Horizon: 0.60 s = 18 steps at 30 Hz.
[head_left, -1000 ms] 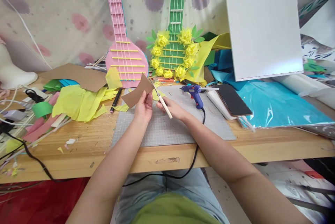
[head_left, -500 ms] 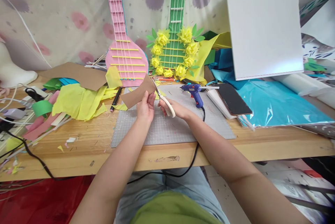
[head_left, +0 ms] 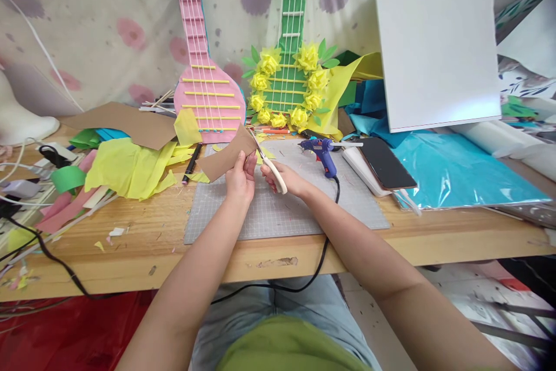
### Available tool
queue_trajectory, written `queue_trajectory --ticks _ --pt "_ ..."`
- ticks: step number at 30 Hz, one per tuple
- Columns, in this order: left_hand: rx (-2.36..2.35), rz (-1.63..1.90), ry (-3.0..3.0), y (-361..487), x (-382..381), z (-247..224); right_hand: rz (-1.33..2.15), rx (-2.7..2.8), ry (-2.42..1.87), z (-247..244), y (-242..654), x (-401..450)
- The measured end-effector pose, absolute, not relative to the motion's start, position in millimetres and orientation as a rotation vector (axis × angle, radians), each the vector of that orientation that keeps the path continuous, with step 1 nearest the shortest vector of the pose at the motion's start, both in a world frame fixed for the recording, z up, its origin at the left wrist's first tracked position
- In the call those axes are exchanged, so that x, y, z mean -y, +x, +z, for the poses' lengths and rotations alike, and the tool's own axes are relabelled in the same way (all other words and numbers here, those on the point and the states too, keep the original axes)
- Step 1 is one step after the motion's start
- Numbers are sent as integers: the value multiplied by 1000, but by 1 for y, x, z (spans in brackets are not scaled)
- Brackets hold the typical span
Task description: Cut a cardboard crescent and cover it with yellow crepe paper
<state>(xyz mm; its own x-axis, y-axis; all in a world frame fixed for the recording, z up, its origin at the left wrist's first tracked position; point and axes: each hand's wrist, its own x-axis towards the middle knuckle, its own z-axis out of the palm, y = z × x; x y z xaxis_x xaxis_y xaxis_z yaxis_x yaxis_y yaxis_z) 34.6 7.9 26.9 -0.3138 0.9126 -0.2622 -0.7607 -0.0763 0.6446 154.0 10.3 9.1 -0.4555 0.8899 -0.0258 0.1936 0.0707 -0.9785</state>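
My left hand (head_left: 241, 177) pinches a curved piece of brown cardboard (head_left: 223, 158) above the grey cutting mat (head_left: 286, 217). In my right hand (head_left: 284, 177) are white-handled scissors (head_left: 274, 172), their blades at the cardboard's right end. Behind my hands stand a pink paper instrument (head_left: 211, 93) with white strings and a green one (head_left: 292, 24) ringed with yellow paper flowers. A blue glue gun (head_left: 322, 154) rests on the mat, to the right of the scissors.
Yellow crepe paper (head_left: 125, 168) and a larger cardboard sheet (head_left: 125, 122) lie at the left. At the right are a black phone (head_left: 384, 164), a white board (head_left: 438, 52) and blue wrapped paper (head_left: 460, 174). A black cable (head_left: 324, 255) hangs over the table edge.
The scissors have tilted and their handles look closer together. Both hands have shifted very slightly left, and the cardboard remains in my left hand.
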Motion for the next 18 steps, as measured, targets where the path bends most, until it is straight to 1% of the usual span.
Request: queue_trajectory --ticks 12,18 --pt "-859 1699 289 32 -8 24 1521 1643 -1078 17 158 -6" --pt "-823 1697 262 31 -7 23 1436 1693 -1134 8 158 -9"
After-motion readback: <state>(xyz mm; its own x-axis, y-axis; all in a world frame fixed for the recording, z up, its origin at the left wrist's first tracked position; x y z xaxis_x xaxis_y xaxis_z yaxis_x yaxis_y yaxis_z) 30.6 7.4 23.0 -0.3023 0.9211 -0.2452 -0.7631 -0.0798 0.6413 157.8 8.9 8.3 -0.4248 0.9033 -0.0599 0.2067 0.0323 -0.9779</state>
